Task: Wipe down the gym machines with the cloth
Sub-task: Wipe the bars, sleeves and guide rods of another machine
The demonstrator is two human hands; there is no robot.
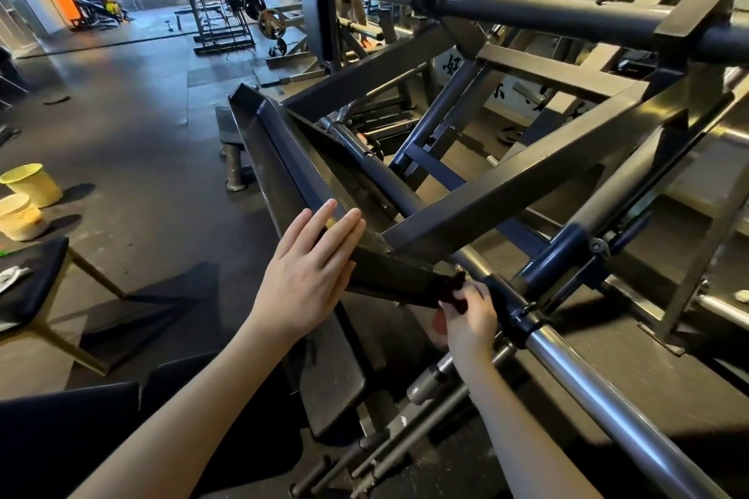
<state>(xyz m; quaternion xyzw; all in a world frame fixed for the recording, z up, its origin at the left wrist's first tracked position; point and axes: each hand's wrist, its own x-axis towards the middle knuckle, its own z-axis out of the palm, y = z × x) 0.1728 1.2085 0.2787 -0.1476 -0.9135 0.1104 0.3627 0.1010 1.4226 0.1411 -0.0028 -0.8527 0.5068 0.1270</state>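
- The left hand (pixel 312 267) lies flat, fingers straight and together, pressed on the near edge of the machine's (pixel 506 194) sloping plate (pixel 283 158). It holds nothing.
- The right hand (pixel 470 312) pinches a dark cloth (pixel 456 290), bunched small. The cloth is pressed to the frame at the plate's near lower corner, just beside the blue collar (pixel 510 308) on the bar (pixel 608 405).
- Pinch risk: the right fingers sit against the collar and a welded joint. If the carriage slides on the bar, they could likely be caught.
- Slip risk: the left hand seems to bear weight on a smooth, tilted edge. Should the palm slide, the person could tip into the beams.
- Snag risk: the cloth may catch on the bolt and bracket near the collar and pull loose.
- Missed areas: a cloth bunched this small covers little per stroke, and dark cloth on dark metal makes wiped parts hard to judge. The undersides of the beams could be skipped.
- Writing: large dark characters show on the pale wall (pixel 452 65) behind the frame. Beams cut them off, so I cannot read them.
- No brand or label is legible on the machine, the cloth or the two buckets (pixel 32 184) at the floor's left edge.
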